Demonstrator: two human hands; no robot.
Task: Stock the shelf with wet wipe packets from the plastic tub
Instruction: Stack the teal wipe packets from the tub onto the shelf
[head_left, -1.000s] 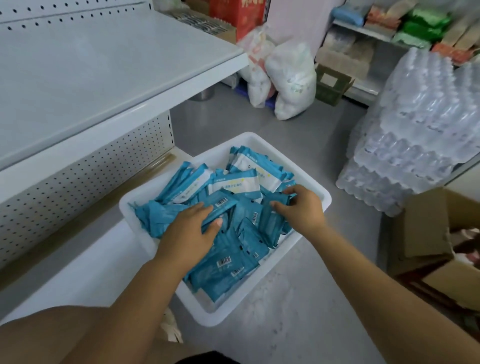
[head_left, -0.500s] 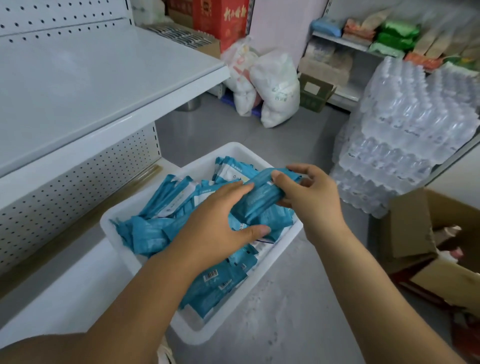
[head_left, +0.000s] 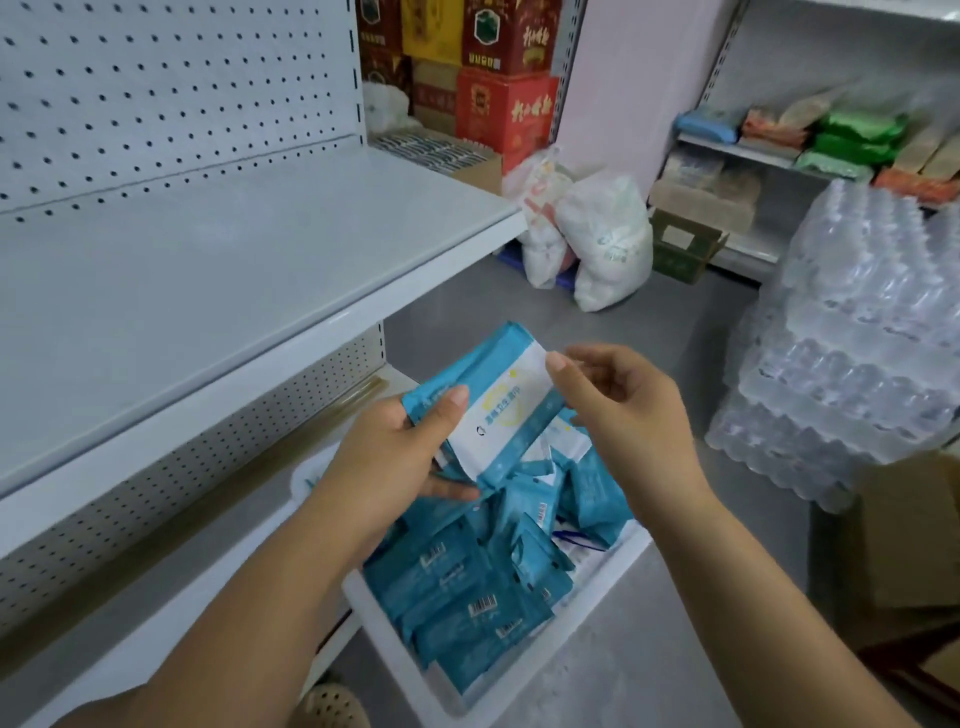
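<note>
Two bare forearms reach forward from the bottom edge; below them a white plastic tub (head_left: 561, 623) sits with its far end on the low bottom shelf board (head_left: 104, 639) and its near end out over the grey floor, filled with loose packets (head_left: 467, 587) of teal wet wipes lying in a jumble, some showing barcodes; above the tub, the left hand (head_left: 395, 457) grips a small stack of held packets (head_left: 498, 400) at its left end, thumb on top and fingers curled beneath; the right hand (head_left: 623, 410) pinches the stack's right end, thumb on the white label; the stack is tilted, clear of the tub, just in front of the white shelf (head_left: 208, 270), which has a pegboard back (head_left: 171, 88); farther off, white sacks (head_left: 602, 244) stand on the floor; to the right are stacked packs of bottled water (head_left: 857, 338); red cartons (head_left: 504, 109) and a far shelf of goods (head_left: 831, 140) stand behind.
</note>
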